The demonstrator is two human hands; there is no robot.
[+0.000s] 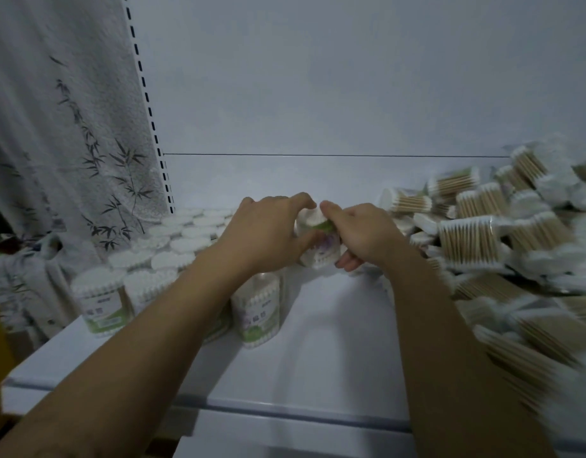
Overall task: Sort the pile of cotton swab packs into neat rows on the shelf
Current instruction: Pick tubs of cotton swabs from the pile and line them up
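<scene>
Both hands on one pack [318, 251], held over the middle of the shelf [318, 352]. Left hand [265, 233] cups the pack's left side, fingers [298, 199] curled over its white top. Right hand [364, 236] grips the pack's right side, fingertips pinching the top edge. The pack looks roughly upright, perhaps tipped; cannot tell whether its base touches the shelf. Left of the pack: rows [172, 239] of packs standing, white tips up, running to the shelf's front edge. Right of the pack: the pile [503, 233], packs lying every way, wooden sticks showing. Judged handling: light; clear wrapper probably slick and a little yielding; cotton ends soft, sticks stiff lengthwise. Best held round the sides at mid-height, not by the fluffy top, then set flat beside the nearest standing pack.
</scene>
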